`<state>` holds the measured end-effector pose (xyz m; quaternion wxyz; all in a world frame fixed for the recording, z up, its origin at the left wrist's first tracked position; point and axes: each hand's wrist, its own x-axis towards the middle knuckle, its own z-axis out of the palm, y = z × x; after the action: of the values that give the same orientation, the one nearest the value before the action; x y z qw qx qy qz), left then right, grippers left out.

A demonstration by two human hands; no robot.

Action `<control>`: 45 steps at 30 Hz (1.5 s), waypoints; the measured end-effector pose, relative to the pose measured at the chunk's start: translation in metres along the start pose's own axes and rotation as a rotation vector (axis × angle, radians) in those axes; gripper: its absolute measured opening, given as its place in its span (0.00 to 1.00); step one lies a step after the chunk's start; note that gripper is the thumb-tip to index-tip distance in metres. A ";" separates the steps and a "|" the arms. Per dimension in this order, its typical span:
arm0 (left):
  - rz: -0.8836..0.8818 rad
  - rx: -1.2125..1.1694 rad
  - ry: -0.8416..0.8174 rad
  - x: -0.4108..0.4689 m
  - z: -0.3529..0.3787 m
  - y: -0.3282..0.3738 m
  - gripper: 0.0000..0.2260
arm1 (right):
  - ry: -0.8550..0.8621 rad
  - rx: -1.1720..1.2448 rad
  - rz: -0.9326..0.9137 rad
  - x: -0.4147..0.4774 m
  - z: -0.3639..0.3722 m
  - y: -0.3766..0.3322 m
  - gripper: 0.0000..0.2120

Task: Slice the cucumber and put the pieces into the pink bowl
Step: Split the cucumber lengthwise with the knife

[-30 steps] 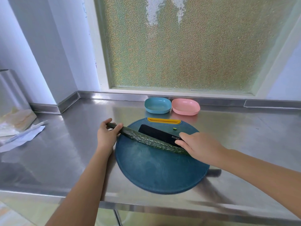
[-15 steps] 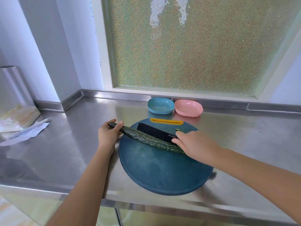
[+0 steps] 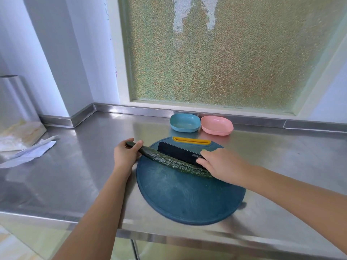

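Our left hand (image 3: pixel 126 154) wraps the stem end of the long dark-green cucumber (image 3: pixel 169 162), steadying it across the round blue cutting board (image 3: pixel 187 199) so it won't roll. Behind it lies the black broad-bladed knife (image 3: pixel 180 153). Our right hand (image 3: pixel 223 164) covers its handle, can't tell if it's gripping. Beyond, the pink plastic bowl (image 3: pixel 216 125) sits empty.

Long dark-green cucumber (image 3: pixel 169 162) lies unsliced, slantwise on the board (image 3: pixel 187 199), one end overhanging left. Pink bowl (image 3: pixel 216 125) sits upright, empty, well behind.

Steel counter (image 3: pixel 78 166) beneath a frosted window (image 3: pixel 225 53), pale walls (image 3: pixel 65 53).
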<state>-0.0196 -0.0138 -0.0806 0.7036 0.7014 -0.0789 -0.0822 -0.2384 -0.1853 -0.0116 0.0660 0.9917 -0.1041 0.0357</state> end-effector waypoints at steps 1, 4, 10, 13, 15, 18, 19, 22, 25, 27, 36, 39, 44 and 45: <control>0.001 0.004 0.003 0.000 0.000 0.000 0.20 | -0.005 0.003 0.003 0.000 -0.001 0.000 0.18; 0.003 0.013 0.006 -0.001 0.000 0.001 0.20 | -0.024 0.022 0.006 0.001 -0.003 -0.001 0.18; -0.009 0.021 0.000 -0.001 0.000 0.002 0.20 | -0.027 0.013 0.009 0.001 -0.001 0.000 0.18; -0.017 0.021 -0.007 -0.001 0.000 0.002 0.20 | -0.030 0.020 0.008 0.002 -0.002 0.000 0.18; -0.015 0.027 -0.005 -0.001 0.000 0.002 0.20 | -0.032 0.018 0.007 0.002 -0.003 0.000 0.18; -0.008 0.039 0.001 -0.001 0.000 0.002 0.20 | -0.036 0.007 0.001 0.002 -0.005 -0.001 0.17; -0.010 0.038 0.000 -0.001 0.000 0.002 0.20 | -0.036 0.005 -0.004 0.002 -0.005 0.000 0.17; -0.012 0.046 -0.005 -0.001 0.000 0.002 0.20 | -0.046 0.020 -0.003 0.003 -0.005 0.000 0.18; -0.010 0.048 -0.004 -0.001 0.001 0.003 0.20 | -0.056 0.041 0.008 0.004 -0.005 0.001 0.18; -0.013 0.052 -0.005 -0.001 0.001 0.003 0.20 | -0.052 0.039 0.001 0.005 -0.004 0.000 0.19; -0.015 0.045 0.000 -0.002 0.002 0.005 0.20 | -0.076 0.104 -0.007 0.007 0.007 0.001 0.18; -0.015 0.048 0.000 -0.001 0.002 0.004 0.20 | -0.086 0.114 -0.016 0.009 0.006 0.001 0.18; -0.013 0.053 0.002 -0.001 0.002 0.003 0.20 | -0.076 0.101 -0.024 0.008 0.006 0.000 0.18; -0.016 0.050 0.001 -0.001 0.002 0.003 0.20 | -0.074 0.095 -0.018 0.008 0.006 -0.001 0.18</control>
<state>-0.0208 -0.0153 -0.0777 0.6853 0.7194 -0.0752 -0.0853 -0.2304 -0.1872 -0.0173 0.0154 0.9953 -0.0957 0.0031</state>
